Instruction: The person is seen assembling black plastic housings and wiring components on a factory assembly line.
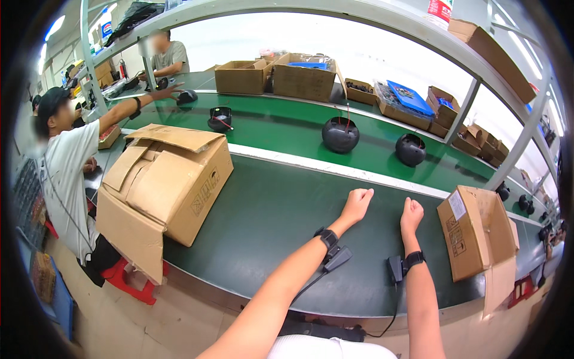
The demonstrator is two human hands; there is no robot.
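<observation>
Cannot see inside left hand [357,206] or right hand [411,215], curled into fists above green bench [275,209]; cannot see fully into brown, open box [464,236] at right.

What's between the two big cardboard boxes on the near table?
In the head view, dark green tabletop stretches between the left box and right box, with the person's left hand and right hand over it.

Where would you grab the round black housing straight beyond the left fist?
The black housing is probably best held by its bulging flanks, a palm on each, coming from the near side: it is round and stands apart, while thin wire rises from its top.
</observation>
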